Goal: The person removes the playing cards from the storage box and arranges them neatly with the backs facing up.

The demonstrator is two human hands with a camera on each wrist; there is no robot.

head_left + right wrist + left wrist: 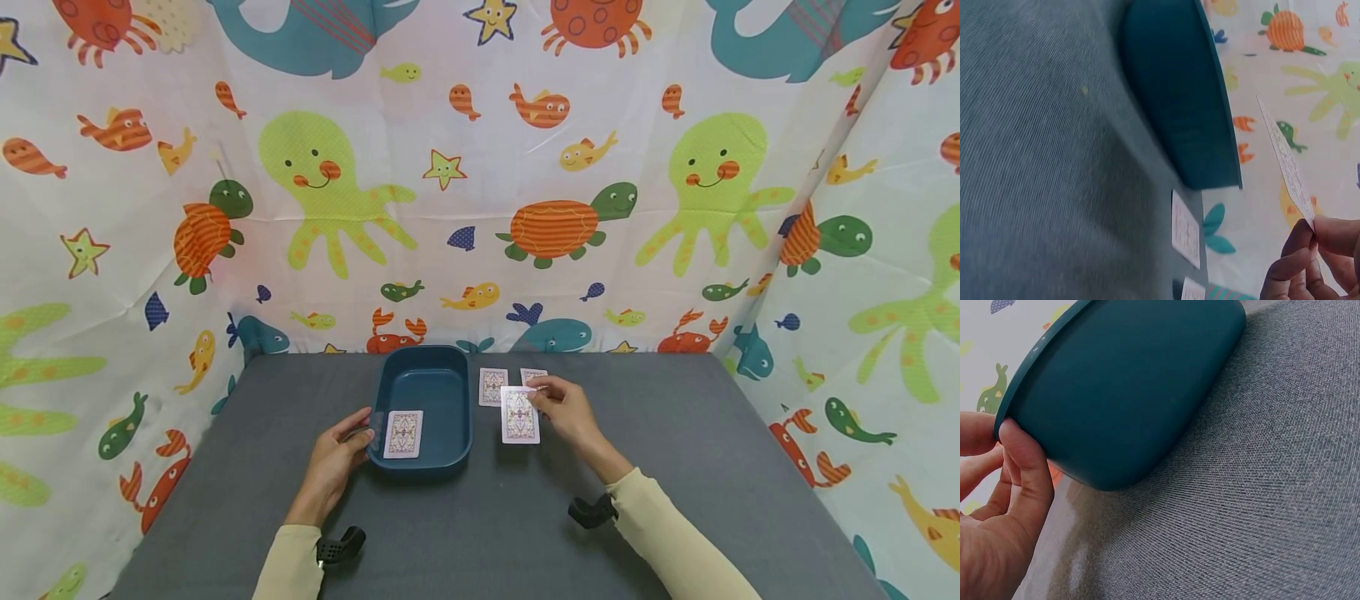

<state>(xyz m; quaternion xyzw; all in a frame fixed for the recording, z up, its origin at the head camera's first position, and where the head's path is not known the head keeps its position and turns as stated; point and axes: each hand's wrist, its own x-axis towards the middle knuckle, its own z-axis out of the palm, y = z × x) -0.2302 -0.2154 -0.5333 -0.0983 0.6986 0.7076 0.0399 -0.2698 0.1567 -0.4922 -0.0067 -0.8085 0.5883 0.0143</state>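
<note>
My left hand (334,458) pinches the left rim of a dark teal tray (463,400) between thumb and fingers, as the left wrist view also shows. Inside the tray, at its left front, lies one playing card (403,434), patterned back up. Right of the tray, my right hand (572,414) pinches another playing card (521,415) by its edge. In the right wrist view that held card (1291,169) is seen nearly edge-on, raised above the table. Two more cards lie face down behind it: one card (492,387) near the tray and another card (533,374) partly hidden by my right hand.
Grey cloth covers the table (480,533). A white curtain (465,225) printed with sea animals hangs behind the table and along both sides. Each wrist wears a black strap, such as the right strap (592,511).
</note>
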